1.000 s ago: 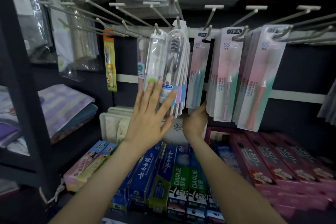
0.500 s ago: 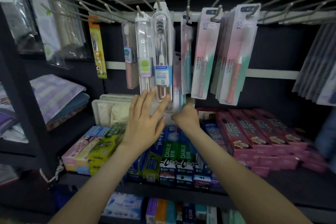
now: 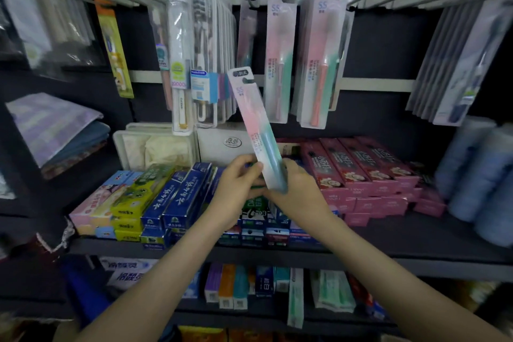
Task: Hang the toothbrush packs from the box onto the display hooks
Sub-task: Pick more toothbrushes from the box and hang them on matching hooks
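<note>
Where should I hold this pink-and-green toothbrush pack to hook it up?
Probably its bottom end, pinched across the flat faces from below. The toothbrush pack is long and thin, tilted top-left, and the hang hole at its top must stay clear for hanging.

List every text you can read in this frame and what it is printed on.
"SS": tilted toothbrush pack, and hanging pink-green packs.
"10000": label on clear toothbrush case.
"云南白药": blue toothpaste boxes.
"浪莎": oval logo on white box.
All other print is too small or blurred to read.
</note>
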Demonstrator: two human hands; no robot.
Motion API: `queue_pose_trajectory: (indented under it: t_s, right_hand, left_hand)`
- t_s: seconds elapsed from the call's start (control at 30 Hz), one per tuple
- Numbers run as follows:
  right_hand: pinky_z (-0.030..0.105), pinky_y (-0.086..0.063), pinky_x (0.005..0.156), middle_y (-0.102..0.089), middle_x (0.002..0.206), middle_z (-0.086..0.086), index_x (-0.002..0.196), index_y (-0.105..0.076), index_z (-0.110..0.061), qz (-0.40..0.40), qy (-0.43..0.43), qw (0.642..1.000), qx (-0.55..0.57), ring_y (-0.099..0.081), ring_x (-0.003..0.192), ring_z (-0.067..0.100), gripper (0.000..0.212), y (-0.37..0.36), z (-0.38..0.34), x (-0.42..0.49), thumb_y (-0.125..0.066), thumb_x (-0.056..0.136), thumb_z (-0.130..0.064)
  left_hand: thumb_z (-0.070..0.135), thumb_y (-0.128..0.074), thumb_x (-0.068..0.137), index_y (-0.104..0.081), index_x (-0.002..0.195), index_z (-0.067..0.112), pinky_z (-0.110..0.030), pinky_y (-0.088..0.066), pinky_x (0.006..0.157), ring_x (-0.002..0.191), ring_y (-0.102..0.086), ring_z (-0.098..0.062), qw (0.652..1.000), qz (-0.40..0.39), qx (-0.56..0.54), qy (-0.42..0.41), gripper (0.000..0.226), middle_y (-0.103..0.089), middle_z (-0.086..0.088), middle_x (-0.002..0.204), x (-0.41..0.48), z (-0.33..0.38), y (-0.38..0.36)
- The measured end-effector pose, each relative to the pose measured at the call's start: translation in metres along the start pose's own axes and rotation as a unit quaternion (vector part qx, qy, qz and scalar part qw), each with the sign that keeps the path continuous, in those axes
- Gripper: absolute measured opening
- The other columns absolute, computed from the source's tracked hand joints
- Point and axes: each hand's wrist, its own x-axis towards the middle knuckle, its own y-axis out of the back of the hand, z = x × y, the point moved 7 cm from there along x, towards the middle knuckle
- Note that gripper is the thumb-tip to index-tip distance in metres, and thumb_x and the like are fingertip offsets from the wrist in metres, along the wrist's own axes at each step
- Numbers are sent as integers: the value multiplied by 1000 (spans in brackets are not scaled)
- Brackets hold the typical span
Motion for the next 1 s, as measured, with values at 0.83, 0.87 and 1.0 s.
queue_pose_trajectory:
  t_s: [0.83,0.87,1.0]
  right_hand:
    - [18,-35,87,-39,141,1,149,-24,-18,195,151,969,-13,-46,122,18,68,81,-134,80,-61,92,-29]
    - [20,-37,88,-39,141,2,149,-22,-17,200,153,967,-33,-47,122,19,69,82,-138,86,-60,92,-29]
    - [27,-43,87,-39,142,3,151,-16,-18,201,139,967,-70,-48,122,20,72,75,-135,95,-58,93,-31]
  left_hand:
    - [23,-53,93,-38,145,10,-45,-22,114,142,-20,-30,616,223,575,-489,55,-29,-18,153,19,199,73]
    - [23,-58,93,-30,149,13,-48,-19,115,145,-12,-31,613,227,589,-475,63,-21,-18,156,30,203,79]
    - [40,-34,96,-5,154,25,-46,-1,117,147,13,-24,603,194,631,-447,66,5,-10,160,61,205,84]
